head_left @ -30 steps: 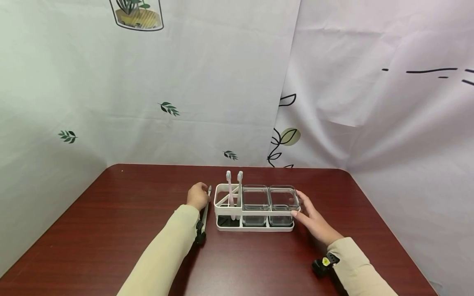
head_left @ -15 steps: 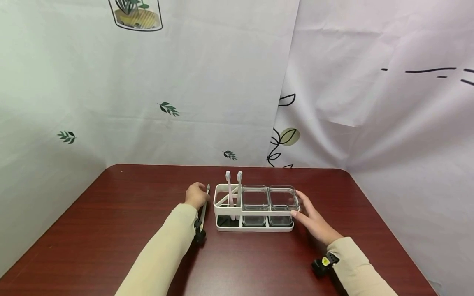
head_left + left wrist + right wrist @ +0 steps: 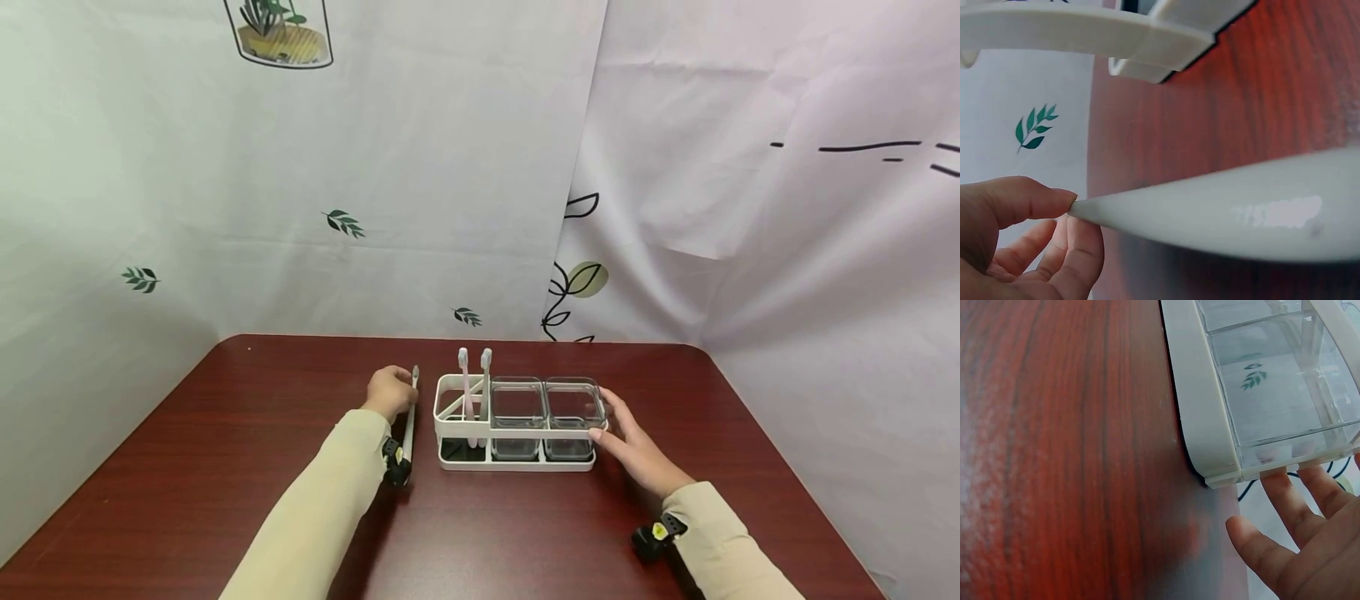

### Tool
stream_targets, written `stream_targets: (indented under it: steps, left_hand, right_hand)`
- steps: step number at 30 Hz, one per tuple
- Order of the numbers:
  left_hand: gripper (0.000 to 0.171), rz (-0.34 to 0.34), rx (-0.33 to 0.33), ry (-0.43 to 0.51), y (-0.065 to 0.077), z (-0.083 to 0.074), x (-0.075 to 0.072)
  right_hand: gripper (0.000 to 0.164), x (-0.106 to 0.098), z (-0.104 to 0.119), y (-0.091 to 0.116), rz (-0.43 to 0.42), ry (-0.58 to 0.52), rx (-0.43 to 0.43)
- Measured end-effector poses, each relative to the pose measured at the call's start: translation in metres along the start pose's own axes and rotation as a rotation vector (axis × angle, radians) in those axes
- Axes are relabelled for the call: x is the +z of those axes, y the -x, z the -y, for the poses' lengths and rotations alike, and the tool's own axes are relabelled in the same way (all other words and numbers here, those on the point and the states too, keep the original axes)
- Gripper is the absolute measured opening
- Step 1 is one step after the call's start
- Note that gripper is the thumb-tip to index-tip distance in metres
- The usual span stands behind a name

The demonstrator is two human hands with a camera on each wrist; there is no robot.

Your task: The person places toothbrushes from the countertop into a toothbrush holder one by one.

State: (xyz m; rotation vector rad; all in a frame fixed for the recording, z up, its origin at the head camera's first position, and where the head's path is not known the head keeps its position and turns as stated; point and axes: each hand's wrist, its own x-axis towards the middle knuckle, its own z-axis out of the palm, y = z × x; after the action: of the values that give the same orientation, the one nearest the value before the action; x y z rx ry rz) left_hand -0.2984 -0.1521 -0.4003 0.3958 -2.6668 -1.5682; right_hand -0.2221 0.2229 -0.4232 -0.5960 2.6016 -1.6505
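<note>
My left hand (image 3: 392, 392) pinches a white toothbrush (image 3: 409, 429), just left of the rack in the head view. Up close in the left wrist view, the toothbrush handle (image 3: 1235, 215) runs from thumb and fingertips toward the camera. A white toothbrush rack (image 3: 517, 433) stands mid-table. Two toothbrushes, one pinkish (image 3: 467, 396) and one greyish (image 3: 484, 392), stand upright in its left section. Two clear cups (image 3: 517, 400) fill its other sections. My right hand (image 3: 633, 446) is at the rack's right end. In the right wrist view its fingertips (image 3: 1275, 478) touch that end, the thumb apart.
The dark red wooden table (image 3: 225, 467) extends around the rack on all sides. Behind it hangs a pale cloth (image 3: 420, 167) printed with leaves and plants.
My left hand has moved left, away from the rack, with the toothbrush in its fingers. The right hand and the rack have stayed where they were.
</note>
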Motion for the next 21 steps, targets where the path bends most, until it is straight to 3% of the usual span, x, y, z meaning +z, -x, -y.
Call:
stream_targets:
  steps: [8, 21]
  left_hand:
    - [0.035, 0.004, -0.041, 0.074, 0.001, -0.006, -0.009]
    - [0.046, 0.040, -0.049, 0.251, 0.003, -0.016, -0.028]
  right_hand:
    - [0.063, 0.000, -0.001, 0.000, -0.011, 0.005, -0.008]
    - [0.064, 0.000, 0.000, 0.000, -0.006, 0.003, 0.006]
